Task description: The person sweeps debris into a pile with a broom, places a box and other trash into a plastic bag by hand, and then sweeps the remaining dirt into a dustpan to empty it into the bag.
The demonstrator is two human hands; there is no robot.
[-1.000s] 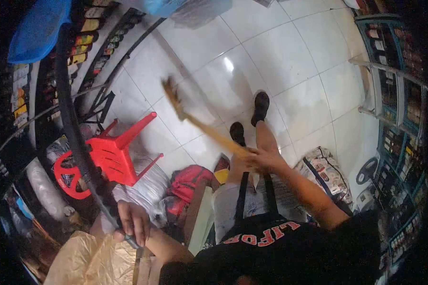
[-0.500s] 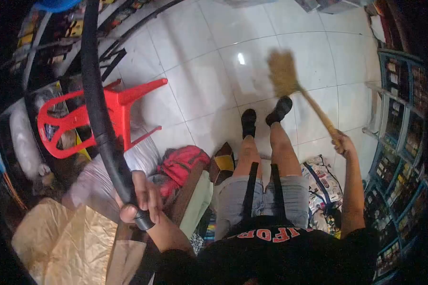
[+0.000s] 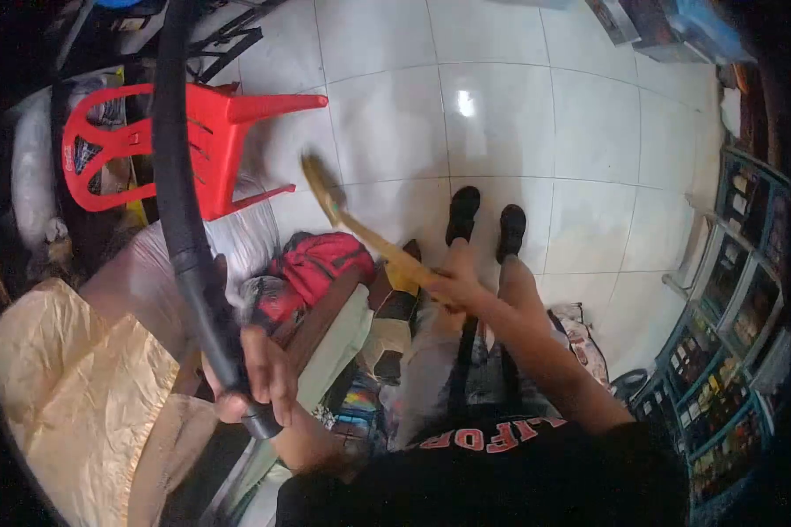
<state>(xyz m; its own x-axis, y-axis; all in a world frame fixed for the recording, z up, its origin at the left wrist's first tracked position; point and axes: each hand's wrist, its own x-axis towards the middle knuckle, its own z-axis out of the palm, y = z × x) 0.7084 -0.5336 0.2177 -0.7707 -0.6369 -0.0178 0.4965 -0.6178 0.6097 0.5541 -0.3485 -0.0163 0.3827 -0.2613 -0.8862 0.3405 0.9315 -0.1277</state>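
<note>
My left hand (image 3: 259, 373) is wrapped round the lower end of a long black tube (image 3: 177, 176), which runs up past the red chair to the top edge of the view. In my right hand (image 3: 453, 288) is the yellowish handle of a broom (image 3: 325, 195). The broom reaches across in front of my legs to the left, its head seen nearly edge-on over the white tiles near the chair's leg. Close beyond my left hand lies a red and grey bag (image 3: 321, 268). A gold-coloured sheet (image 3: 83, 386) lies left of that hand.
A red plastic chair (image 3: 211, 149) stands at the left, beside pale filled sacks (image 3: 255, 233). Blue-framed racks of bottles (image 3: 712, 369) line the right side. White tiled floor (image 3: 501, 114) stretches ahead of my shoes. A patterned bag (image 3: 580, 338) sits by my right leg.
My right hand has swung the broom from the right across to the left, in front of my legs. My feet have shifted; my left hand keeps the black tube.
</note>
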